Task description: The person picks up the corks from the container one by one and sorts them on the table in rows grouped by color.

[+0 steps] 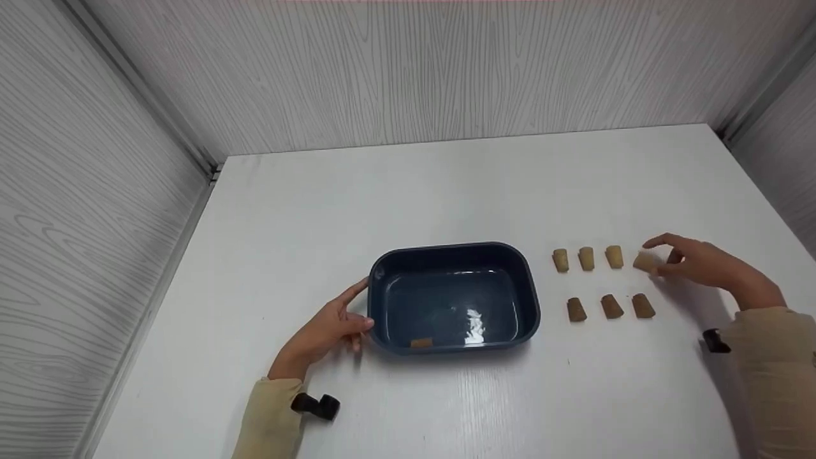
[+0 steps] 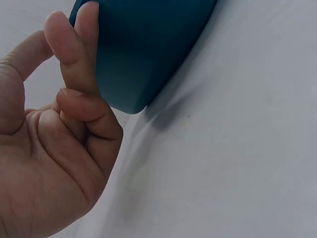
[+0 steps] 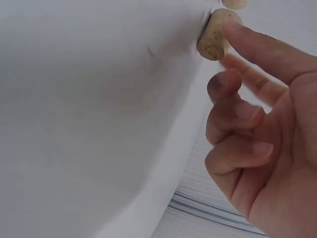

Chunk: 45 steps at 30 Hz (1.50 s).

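A dark blue rectangular basin (image 1: 454, 350) stands on the white table, with a small brown cork (image 1: 421, 343) lying inside near its front wall. My left hand (image 1: 328, 328) touches the basin's left side with thumb and index finger from outside; other fingers are bent below. My right hand (image 1: 707, 262) pinches a light cork (image 1: 645, 261) between thumb and index finger at the right end of a row. In the right wrist view, the thumb lies on this cork (image 3: 213, 39), while the index finger is partly hidden behind.
Three light corks, including one at the left (image 1: 560, 260), continue that row. Three darker corks, among them a middle one (image 1: 612, 306), form a row nearer me. Grey wood-grain panels (image 1: 414, 70) border the table at the back and sides.
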{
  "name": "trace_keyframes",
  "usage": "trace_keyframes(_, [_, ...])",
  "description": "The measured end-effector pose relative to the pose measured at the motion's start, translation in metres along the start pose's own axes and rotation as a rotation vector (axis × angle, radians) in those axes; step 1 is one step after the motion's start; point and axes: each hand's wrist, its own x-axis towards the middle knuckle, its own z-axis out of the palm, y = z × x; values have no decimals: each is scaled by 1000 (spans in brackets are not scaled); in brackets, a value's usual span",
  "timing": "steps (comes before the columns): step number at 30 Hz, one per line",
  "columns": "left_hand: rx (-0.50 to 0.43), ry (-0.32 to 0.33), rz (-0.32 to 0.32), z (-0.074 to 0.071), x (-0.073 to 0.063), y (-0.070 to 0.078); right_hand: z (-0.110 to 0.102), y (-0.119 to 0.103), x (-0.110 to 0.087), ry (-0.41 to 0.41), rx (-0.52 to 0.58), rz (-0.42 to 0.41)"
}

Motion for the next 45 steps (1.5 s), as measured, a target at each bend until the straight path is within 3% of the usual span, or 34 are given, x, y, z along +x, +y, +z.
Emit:
trace_keyframes(4, [-14, -10, 3, 0, 0, 0, 2, 1, -2, -26, -16, -33])
trace_keyframes(8, [-30, -14, -3, 0, 0, -1, 2, 1, -1, -46, -24, -13])
trace_keyframes(16, [-3, -11, 7, -1, 1, -1, 2, -1, 1, -6, -37, -58])
trace_keyframes(27, [-3, -9, 13, 0, 0, -1, 0, -1, 6, 1, 30, 62])
trace_keyframes(45, [7, 2, -2, 1, -1, 0, 0, -3, 10, -5, 21, 68])
